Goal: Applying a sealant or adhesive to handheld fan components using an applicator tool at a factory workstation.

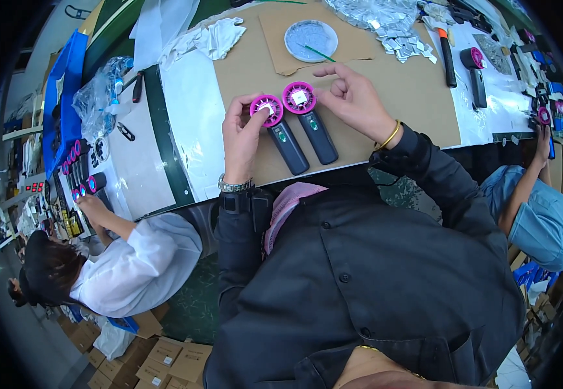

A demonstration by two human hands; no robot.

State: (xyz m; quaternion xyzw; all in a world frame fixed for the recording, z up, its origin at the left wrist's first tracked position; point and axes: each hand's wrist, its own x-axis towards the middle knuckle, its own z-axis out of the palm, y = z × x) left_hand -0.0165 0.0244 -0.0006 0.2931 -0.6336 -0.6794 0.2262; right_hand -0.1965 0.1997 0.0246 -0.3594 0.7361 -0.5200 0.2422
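Observation:
Two handheld fans lie side by side on the brown board in front of me, each with a round magenta head and a dark handle. My left hand (241,133) grips the head of the left fan (289,150), its thumb pressing on the white square at the centre. Beside it, the right fan (320,139) has a white square in the middle of its head. My right hand (358,100) is just right of that head, index finger stretched out and other fingers curled, holding nothing I can see. Its thumb tip is at the head's rim; whether it touches, I cannot tell.
A round white dish (301,34) with a green stick stands ahead on cardboard. Small silvery squares (411,48) lie at far right, near an orange-and-black tool (446,58) and another fan (476,78). White cloth (213,40) lies far left. Co-workers sit on both sides.

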